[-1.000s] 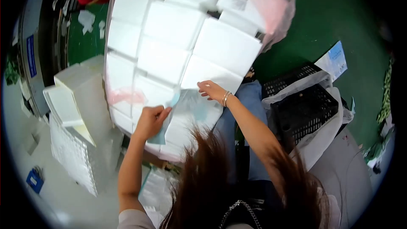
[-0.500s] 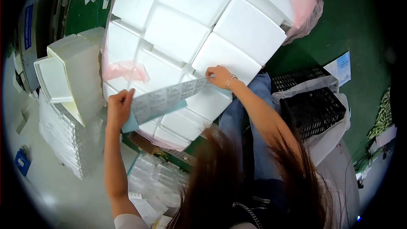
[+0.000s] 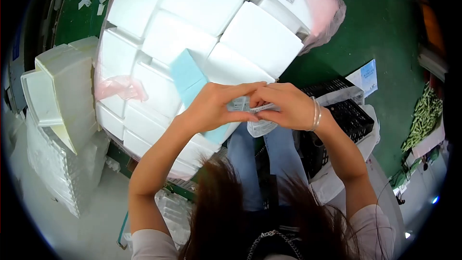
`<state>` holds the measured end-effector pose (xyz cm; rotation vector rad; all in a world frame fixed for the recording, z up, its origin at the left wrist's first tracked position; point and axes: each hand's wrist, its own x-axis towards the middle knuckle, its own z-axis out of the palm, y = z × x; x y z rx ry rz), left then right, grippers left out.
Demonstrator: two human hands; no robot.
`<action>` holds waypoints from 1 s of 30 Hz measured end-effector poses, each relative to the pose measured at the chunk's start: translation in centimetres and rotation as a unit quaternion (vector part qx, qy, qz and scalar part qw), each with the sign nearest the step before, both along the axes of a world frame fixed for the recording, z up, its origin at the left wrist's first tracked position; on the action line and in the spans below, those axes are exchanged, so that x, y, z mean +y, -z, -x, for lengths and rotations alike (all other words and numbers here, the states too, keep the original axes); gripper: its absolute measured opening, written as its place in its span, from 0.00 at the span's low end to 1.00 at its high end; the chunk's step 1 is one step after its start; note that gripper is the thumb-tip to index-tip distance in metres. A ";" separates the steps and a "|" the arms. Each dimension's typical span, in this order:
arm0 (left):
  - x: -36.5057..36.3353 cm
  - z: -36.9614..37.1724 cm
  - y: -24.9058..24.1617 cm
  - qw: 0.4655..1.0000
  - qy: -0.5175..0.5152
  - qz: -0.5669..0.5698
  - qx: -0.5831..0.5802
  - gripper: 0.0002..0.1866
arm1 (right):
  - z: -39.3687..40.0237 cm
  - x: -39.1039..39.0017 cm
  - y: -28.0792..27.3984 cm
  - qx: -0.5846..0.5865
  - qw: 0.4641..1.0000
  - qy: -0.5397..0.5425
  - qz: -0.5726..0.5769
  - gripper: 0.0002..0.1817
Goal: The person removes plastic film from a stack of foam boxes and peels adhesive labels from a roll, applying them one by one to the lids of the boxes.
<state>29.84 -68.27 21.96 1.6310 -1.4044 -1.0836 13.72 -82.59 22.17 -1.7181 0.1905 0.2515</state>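
My hands are close together in front of my lap, over the near edge of several white foam boxes (image 3: 197,0). My left hand (image 3: 211,106) is closed around a strip of printed labels (image 3: 239,103), its thumb below and fingers above. Pale blue backing paper (image 3: 187,74) sticks out above that hand, and a bit shows below it. My right hand (image 3: 286,106), with a bracelet at the wrist, pinches the curled end of the same strip, which hangs under the fingers. The palm side of both hands hides part of the strip.
Pink plastic film (image 3: 120,88) lies over the boxes at left, with more wrapped at the far right. Yellowed foam boxes (image 3: 67,82) stand at left above bagged white material (image 3: 62,163). Black crates (image 3: 349,120) are at right; green pods (image 3: 423,115) lie farther right.
My hands have come together from wide apart, so the stretched label strip is now bunched between them. The view has shifted, and the blue backing now points up and away.
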 end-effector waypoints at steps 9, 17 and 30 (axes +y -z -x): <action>-3.9 3.0 1.5 0.942 0.025 -0.202 0.265 0.14 | 4.6 -4.9 -0.2 -0.029 0.990 0.125 0.063 0.15; -7.9 4.1 1.8 0.930 -0.032 -0.301 0.208 0.06 | 5.7 -2.8 2.8 0.042 0.933 0.357 0.005 0.16; -10.1 2.0 3.9 0.884 0.035 -0.328 0.332 0.12 | 7.2 -6.9 3.8 0.078 0.876 0.309 -0.361 0.12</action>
